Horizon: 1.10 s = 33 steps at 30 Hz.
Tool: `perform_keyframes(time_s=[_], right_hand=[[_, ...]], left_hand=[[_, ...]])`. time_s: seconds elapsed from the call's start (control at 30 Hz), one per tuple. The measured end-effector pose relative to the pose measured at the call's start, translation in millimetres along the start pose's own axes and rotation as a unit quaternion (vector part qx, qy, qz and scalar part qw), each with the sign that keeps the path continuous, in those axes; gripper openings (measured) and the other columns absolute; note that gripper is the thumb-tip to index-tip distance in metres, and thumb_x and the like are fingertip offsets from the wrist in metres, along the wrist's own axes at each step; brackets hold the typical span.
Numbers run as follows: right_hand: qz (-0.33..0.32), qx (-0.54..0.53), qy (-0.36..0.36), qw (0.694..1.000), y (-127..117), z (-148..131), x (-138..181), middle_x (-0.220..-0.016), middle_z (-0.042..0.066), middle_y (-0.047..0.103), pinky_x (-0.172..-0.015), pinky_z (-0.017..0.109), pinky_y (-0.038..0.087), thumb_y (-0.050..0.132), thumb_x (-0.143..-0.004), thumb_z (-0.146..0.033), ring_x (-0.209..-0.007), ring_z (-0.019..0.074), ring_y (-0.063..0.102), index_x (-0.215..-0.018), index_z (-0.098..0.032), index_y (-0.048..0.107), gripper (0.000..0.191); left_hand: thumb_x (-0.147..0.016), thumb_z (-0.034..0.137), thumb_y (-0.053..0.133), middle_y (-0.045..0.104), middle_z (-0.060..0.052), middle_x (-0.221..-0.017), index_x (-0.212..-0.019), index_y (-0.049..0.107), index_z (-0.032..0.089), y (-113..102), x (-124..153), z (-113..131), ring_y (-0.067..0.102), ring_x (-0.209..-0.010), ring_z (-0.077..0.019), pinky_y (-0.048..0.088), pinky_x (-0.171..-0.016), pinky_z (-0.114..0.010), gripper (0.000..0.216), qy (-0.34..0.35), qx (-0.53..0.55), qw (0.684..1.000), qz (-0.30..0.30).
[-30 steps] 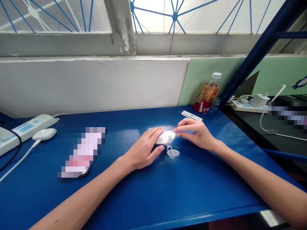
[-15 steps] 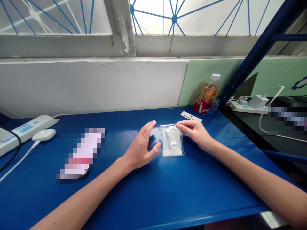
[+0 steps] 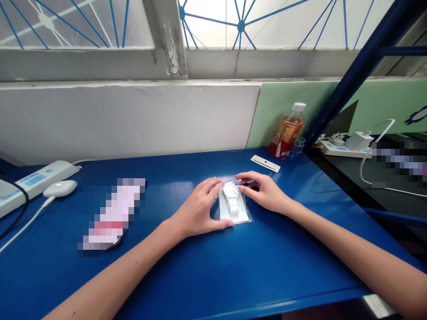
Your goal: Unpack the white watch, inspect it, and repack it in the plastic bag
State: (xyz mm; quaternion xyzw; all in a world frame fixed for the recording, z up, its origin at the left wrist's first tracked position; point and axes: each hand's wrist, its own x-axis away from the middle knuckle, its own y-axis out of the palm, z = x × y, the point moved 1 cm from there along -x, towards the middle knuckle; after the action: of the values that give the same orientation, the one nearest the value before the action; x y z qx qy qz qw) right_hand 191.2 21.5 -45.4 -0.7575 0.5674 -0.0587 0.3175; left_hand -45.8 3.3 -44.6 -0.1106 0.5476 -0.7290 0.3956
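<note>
A wristwatch with a pale dial and light band lies in a clear plastic bag with a white backing, flat over the blue table. My left hand curls round the bag's left side, its fingers at the upper left corner and the thumb along the lower edge. At the upper right, my right hand has its index finger and thumb on the top edge of the bag. The left fingertips partly cover that corner.
A phone lies to the left, near a power strip and a white charging case with a cable. A white slotted card and a drink bottle are at the back right, beside a blue metal post.
My left hand has moved right onto the bag. The bag and watch have shifted slightly left and down, and my right fingers have shifted left along its top edge.
</note>
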Motion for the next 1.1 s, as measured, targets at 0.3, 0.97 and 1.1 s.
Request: perform_keyframes(time_s=[0.3, 0.97, 1.1], right_hand=[[-0.196, 0.222, -0.111, 0.949, -15, 0, 10, -0.158, 0.023, 0.030, -0.114, 0.054, 0.034, 0.065, -0.080, -0.063, -0.144, 0.0371, 0.032, -0.155, -0.011, 0.026, 0.100], [-0.183, 0.230, -0.126, 0.948, -16, 0, 10, -0.154, 0.024, 0.037, -0.113, 0.054, 0.036, 0.067, -0.076, -0.066, -0.142, 0.0389, 0.036, -0.154, -0.011, 0.030, 0.102], [-0.186, 0.234, -0.115, 0.947, -18, 3, 10, -0.157, 0.023, 0.031, -0.114, 0.054, 0.034, 0.067, -0.075, -0.067, -0.144, 0.0389, 0.032, -0.154, -0.012, 0.028, 0.105]], left_hand=[[-0.080, 0.069, 0.064, 0.039, -0.020, -0.152, -0.150, 0.033, 0.016, -7, 2, -7, 0.035, -0.141, -0.0365, 0.033, -0.113, -0.052, 0.093, -0.021, -0.017, 0.998, -0.048], [-0.079, 0.072, 0.062, 0.039, -0.019, -0.153, -0.152, 0.031, 0.017, -8, 2, -11, 0.036, -0.140, -0.0374, 0.033, -0.113, -0.052, 0.097, -0.026, -0.017, 0.998, -0.057], [-0.079, 0.073, 0.061, 0.039, -0.020, -0.153, -0.152, 0.030, 0.015, -9, 2, -11, 0.036, -0.140, -0.0378, 0.033, -0.113, -0.052, 0.098, -0.013, -0.022, 0.998, -0.063]])
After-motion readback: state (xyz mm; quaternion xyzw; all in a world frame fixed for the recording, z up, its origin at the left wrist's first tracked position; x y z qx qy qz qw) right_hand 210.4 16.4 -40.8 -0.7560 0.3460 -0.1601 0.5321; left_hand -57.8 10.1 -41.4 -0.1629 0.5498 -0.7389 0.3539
